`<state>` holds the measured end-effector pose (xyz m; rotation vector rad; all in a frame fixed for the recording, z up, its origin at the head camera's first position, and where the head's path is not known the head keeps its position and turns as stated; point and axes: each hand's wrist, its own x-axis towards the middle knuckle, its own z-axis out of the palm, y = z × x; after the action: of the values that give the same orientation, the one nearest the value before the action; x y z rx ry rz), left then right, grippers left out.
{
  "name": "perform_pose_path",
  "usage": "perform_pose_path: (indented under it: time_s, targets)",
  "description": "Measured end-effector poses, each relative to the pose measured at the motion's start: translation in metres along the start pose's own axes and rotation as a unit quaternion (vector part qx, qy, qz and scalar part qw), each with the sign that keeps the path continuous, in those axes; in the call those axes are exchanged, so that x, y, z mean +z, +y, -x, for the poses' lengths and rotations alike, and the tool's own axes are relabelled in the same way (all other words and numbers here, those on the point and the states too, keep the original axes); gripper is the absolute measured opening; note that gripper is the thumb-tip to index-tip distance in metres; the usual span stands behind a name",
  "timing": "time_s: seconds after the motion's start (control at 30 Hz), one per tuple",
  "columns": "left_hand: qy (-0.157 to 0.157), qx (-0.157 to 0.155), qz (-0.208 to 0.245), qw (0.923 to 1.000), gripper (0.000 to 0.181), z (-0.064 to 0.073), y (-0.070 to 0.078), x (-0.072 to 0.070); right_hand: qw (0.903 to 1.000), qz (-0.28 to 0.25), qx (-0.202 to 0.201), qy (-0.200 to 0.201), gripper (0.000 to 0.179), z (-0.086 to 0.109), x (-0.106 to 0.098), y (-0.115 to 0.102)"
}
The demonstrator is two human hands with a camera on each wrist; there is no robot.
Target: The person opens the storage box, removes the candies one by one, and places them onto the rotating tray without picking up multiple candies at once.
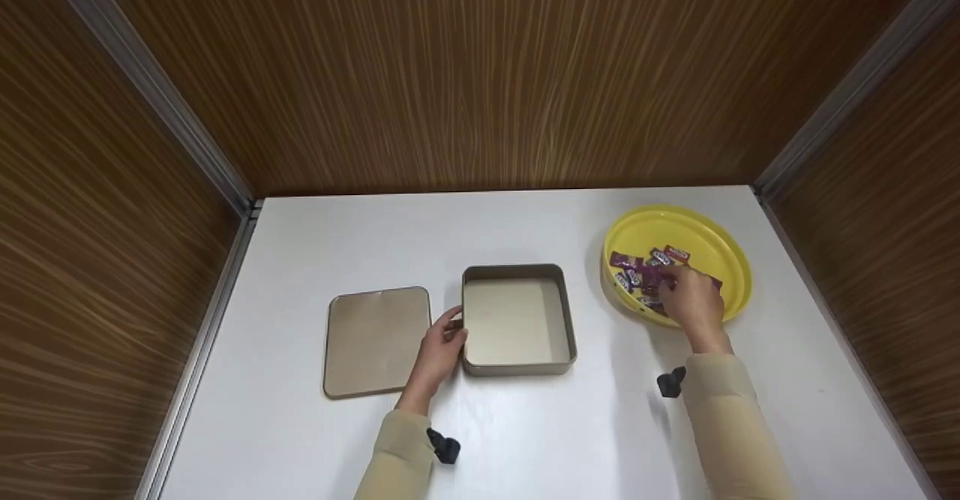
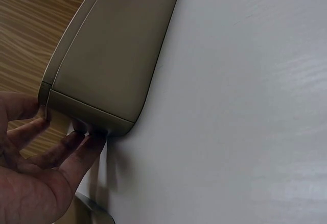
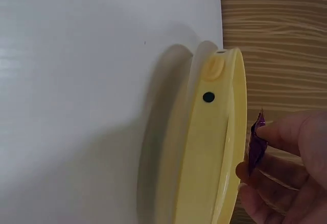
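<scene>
A square bronze-coloured metal tin (image 1: 517, 369) stands lidless on the table, its pale bottom bare. My left hand (image 1: 439, 350) holds the tin's left wall, with one digit at the rim and other fingertips against the outside, as the left wrist view shows. Over at the right is a round yellow tray (image 1: 731, 252) with several small wrapped candies (image 1: 626, 261). Above the tray's near side, my right hand (image 1: 694, 301) pinches a purple-wrapped candy (image 3: 257, 145) between thumb and fingers. Part of the candy pile is hidden by that hand.
A flat bronze square lid (image 1: 375, 342) lies on the white table (image 1: 525, 440) left of the tin, partly behind the left hand. Wood-grain panels (image 1: 480, 73) wall the table at the back and both sides.
</scene>
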<state>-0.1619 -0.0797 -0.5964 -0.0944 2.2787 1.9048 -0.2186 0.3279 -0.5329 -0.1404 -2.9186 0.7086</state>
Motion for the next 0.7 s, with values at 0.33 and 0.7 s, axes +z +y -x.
perform_pose_path:
  time_s: [0.33,0.7]
  targets:
    - [0.002,-0.011,-0.003,0.9999,0.045,0.000,0.001,0.001,0.9983,0.027,0.052,-0.003,0.026,0.000,-0.005,0.031]
    - [-0.003,-0.008,-0.001,1.0000,0.045,0.000,0.001,-0.001,0.9958,0.082,0.025,0.030,0.017,0.003,-0.002,0.054]
